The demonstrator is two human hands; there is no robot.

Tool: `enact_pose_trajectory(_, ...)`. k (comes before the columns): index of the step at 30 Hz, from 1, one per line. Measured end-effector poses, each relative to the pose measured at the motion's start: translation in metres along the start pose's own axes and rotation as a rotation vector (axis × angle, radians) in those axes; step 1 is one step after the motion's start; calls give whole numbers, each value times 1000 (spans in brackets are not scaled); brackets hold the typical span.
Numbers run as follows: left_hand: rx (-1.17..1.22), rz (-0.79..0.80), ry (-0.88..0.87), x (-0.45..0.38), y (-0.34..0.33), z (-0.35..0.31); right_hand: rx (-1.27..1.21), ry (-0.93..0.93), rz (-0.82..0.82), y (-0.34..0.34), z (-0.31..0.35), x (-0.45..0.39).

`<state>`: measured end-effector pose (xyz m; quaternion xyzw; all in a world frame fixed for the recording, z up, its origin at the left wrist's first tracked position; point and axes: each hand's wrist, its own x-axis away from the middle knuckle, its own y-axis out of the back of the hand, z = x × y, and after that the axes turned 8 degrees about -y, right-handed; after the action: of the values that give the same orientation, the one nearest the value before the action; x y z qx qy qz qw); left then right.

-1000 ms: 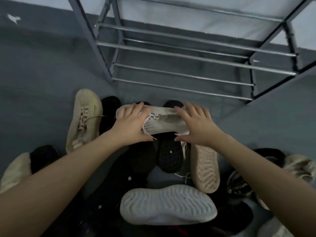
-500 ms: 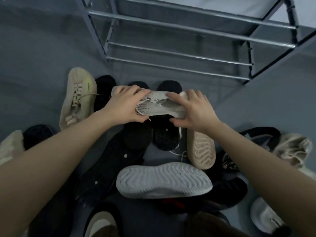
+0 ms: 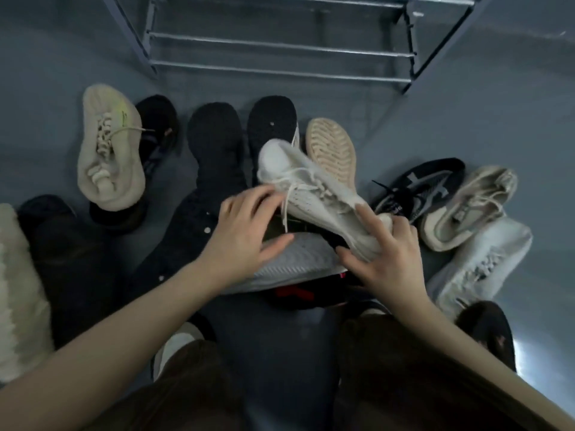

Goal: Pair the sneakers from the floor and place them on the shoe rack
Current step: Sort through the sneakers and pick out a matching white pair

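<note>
Upturned dark soles [image 3: 273,119] and loose sneakers are strewn before the shoe rack [image 3: 280,60]. A white sneaker [image 3: 314,194] is gripped at one end by the right hand [image 3: 385,256]; the left hand [image 3: 245,234] is spread, fingertips at its laces.

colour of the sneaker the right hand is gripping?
White knit sneaker with white laces, held by the right hand; head view shows it.

We see two bare forearms coming up from the bottom corners of the frame, no sleeves on either, no watch, no rings. The left hand [image 3: 245,234] and the right hand [image 3: 389,256] show short, plain nails. Lower centre, we catch dark brown trousers [image 3: 404,384] over both legs, loose and matte. Bottom centre-left, a pale shoe toe [image 3: 174,346] peeks from under the hem.
</note>
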<state>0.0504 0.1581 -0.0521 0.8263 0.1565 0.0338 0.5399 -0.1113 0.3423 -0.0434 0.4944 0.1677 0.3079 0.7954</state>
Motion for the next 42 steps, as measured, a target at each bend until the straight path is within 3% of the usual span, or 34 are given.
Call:
enact_pose_trajectory(5,-45,288,-116,13,-39,-24,-37,-246,-76,2,-17,21)
enact_pose_trajectory(8,-115,411,-140,3,-57,-30,86,-273,-30,-4,-27,19)
enact_pose_trajectory(12,-59,454,-136,-2,-65,-22,82,-263,-34,-8,-35,20)
enact_pose_trajectory(16,24,352,-119,-5,-56,-22,19,-276,-75,-9,-35,18)
enact_pose_trajectory(22,148,-18,-52,-3,-28,-34,-85,-255,-205,7,-28,10)
enact_pose_trajectory(25,314,-247,100,-16,-6,-47,-71,-232,-274,12,-24,1)
enact_pose_trajectory(28,553,-400,368,-47,8,-55,-80,-247,-246,4,-25,-3)
enact_pose_trajectory(30,639,-345,497,-65,3,-50,-88,-266,-158,-6,-27,-6)
enact_pose_trajectory(34,357,-53,527,-65,-14,-24,-272,-247,24,-9,-36,-9)
enact_pose_trajectory(37,211,6,453,-37,-17,-16,-441,-243,100,-2,-53,2)
enact_pose_trajectory(42,-13,114,448,11,-28,-26,-332,-278,105,-8,-59,17)
